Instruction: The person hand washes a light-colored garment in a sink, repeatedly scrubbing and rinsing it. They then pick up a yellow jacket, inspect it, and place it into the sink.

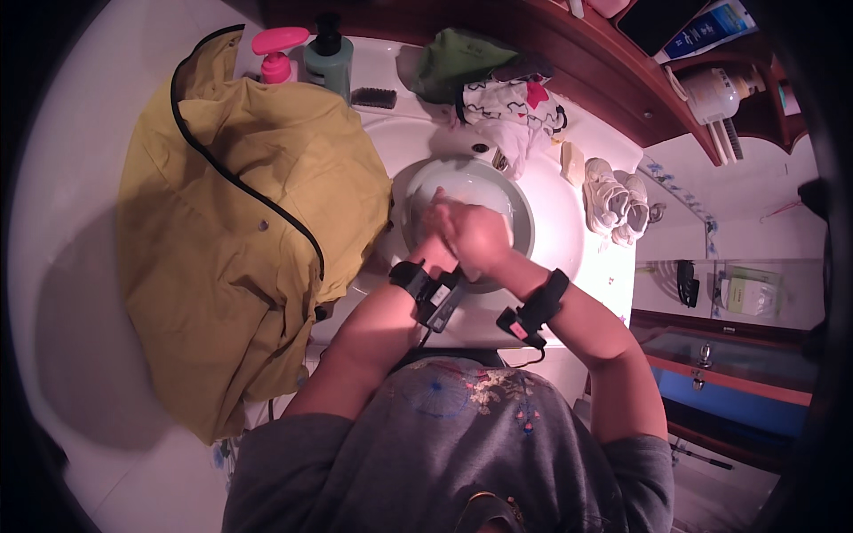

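Note:
A round basin (526, 246) with cloudy, whitish water stands inside the white sink (566, 226). Above that water my left hand (436, 223) and my right hand (481, 234) are pressed together, slightly blurred. Between them they grip a small white cloth (508, 225); its edge shows beside the right hand, and most of it is hidden by fingers. Each wrist wears a black strap with a small device. Just beyond the basin, a white piece of fabric (513, 143) hangs over the sink's rim, under a patterned cloth (510, 106) with a red star.
A mustard-yellow garment (266, 200) is heaped at the left. Behind it stand a pink pump bottle (276, 66) and a green one (331, 63), near a brush (374, 98). Green cloth (460, 63), soap (572, 163) and white shoes (616, 200) line the counter. A wooden shelf (640, 73) overhangs at upper right.

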A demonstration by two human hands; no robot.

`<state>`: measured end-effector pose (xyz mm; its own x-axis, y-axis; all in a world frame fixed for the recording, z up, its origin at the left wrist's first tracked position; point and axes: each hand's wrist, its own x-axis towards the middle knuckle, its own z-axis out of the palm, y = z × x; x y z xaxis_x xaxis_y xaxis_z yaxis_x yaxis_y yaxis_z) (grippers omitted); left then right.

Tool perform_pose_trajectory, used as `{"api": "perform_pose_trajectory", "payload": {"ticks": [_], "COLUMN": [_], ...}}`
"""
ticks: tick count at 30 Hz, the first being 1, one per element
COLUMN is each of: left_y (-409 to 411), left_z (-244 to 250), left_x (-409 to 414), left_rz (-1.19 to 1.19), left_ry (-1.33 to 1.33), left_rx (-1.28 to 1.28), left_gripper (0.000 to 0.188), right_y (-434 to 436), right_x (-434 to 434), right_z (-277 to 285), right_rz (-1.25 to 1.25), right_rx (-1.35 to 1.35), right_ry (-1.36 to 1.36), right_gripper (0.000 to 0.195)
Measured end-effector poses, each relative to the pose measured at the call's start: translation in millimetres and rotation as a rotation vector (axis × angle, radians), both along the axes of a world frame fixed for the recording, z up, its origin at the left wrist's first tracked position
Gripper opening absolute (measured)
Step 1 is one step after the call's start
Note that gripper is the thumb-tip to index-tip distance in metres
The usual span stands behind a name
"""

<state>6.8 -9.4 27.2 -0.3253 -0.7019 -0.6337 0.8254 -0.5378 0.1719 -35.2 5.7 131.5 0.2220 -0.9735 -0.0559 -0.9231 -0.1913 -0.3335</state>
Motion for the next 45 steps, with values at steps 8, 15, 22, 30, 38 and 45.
{"api": "perform_pose_trajectory", "payload": {"ticks": [8,15,22,30,38,45], "left_y": [-8.2,-11.2,-16.3,-17.4,-20.9,-6.6], "left_z": [7.4,33.4,79.4,78.7,50.5,40.2], "left_x": [4.1,-10.6,13.1,16.7,3.1,11.4], "left_rz": [-0.028,0.053,-0.251,-0.126,-0.015,-0.181], "left_ry": [0.143,0.114,0.167,0.068,-0.125,-0.011], "left_rx": [-0.067,-0.015,-0.119,-0.370,-0.296,-0.131], "left_gripper": [0.028,0.034,0.042,0.015,0.019,0.035], "right_y": [-23.8,-35.2,-13.4,-4.1,-7.5,24.1], "right_x": [-10.8,-46.5,-86.8,-98.1,-88.0,4.6], "right_z": [-15.8,-14.1,-9.6,3.2,1.9,-9.9], "right_rz": [-0.086,-0.169,-0.538,-0.433,-0.402,0.113], "right_rx": [0.021,0.023,-0.025,-0.031,-0.147,-0.600], "right_ry": [0.140,0.085,-0.954,-1.292,-1.012,-0.049], "right_gripper": [0.042,0.046,0.040,0.031,0.032,0.017]}}
